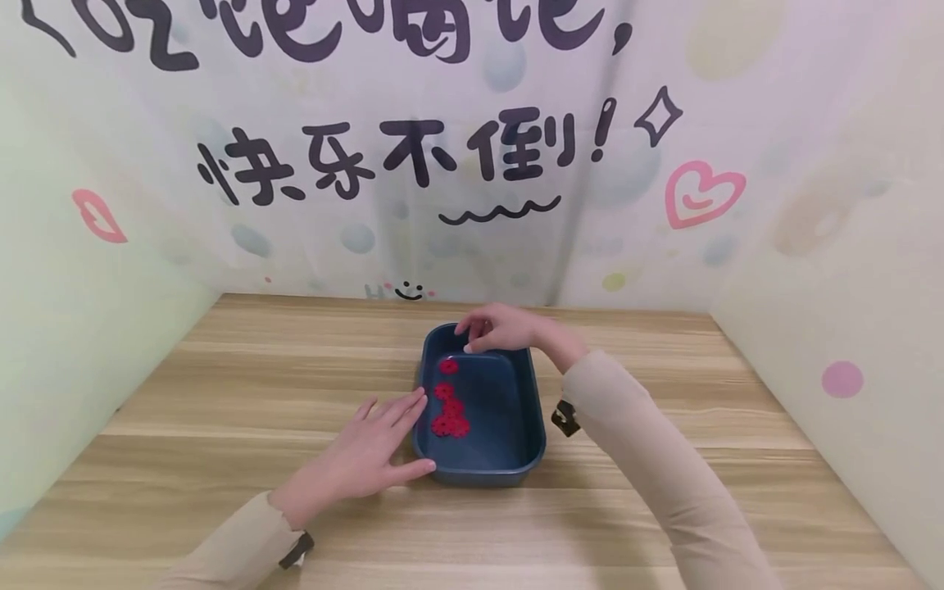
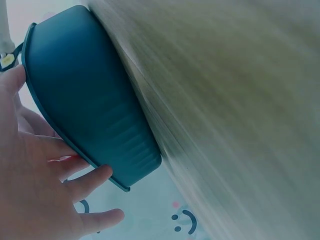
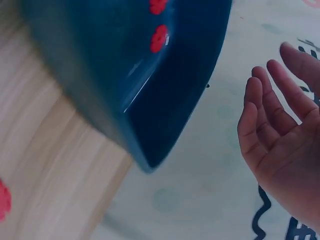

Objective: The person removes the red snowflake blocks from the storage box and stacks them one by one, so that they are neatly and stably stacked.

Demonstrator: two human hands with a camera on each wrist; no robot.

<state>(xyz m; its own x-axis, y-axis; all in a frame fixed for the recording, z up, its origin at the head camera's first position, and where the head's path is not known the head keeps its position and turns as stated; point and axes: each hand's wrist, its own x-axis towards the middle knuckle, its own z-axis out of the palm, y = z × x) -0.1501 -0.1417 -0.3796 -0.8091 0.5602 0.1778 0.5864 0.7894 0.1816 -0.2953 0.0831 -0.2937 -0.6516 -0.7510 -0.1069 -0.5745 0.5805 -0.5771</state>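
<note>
A dark blue rectangular tray (image 1: 483,474) stands on the wooden table. Several small red flower-shaped pieces (image 1: 450,408) lie inside it, bunched along its left side, with one farther back. My left hand (image 1: 369,451) is spread at the tray's left side, its thumb and fingertips resting on the rim; the left wrist view shows the fingers almost straight along the tray's edge (image 2: 60,132). Over the tray's far end hovers my right hand (image 1: 501,328), its fingers loosely bent. In the right wrist view this hand (image 3: 280,125) holds nothing and is apart from the tray.
Another red piece (image 3: 4,200) shows at the edge of the right wrist view, over the wooden tabletop (image 1: 295,369). A white printed backdrop (image 1: 332,254) rises behind the table, with pale panels at both sides. My right forearm (image 1: 664,459) crosses the table's right half.
</note>
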